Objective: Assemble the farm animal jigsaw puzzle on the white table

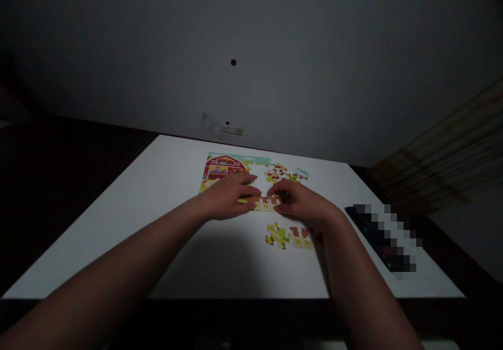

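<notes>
A jigsaw puzzle (223, 162) with a red barn picture lies partly joined on the white table. Resting over its lower part is my left hand (230, 195), palm down, fingers stretched apart. My right hand (298, 199) has its thumb and fingers closed on a puzzle piece (272, 203) with a brown-and-cream fence pattern, at the right end of the bottom row. The piece touches or nearly touches the row; the exact fit is too small to tell. Nearer to me lie a loose green piece (277, 234) and another fence piece (302, 238), partly beside my right forearm.
Several loose pieces (278, 172) lie beyond my right hand. A dark flat object (377, 240), partly blurred out, sits near the right edge of the white table (118, 208). Behind the table rises a grey wall with a socket plate (231, 129); a striped curtain (432, 166) hangs at right.
</notes>
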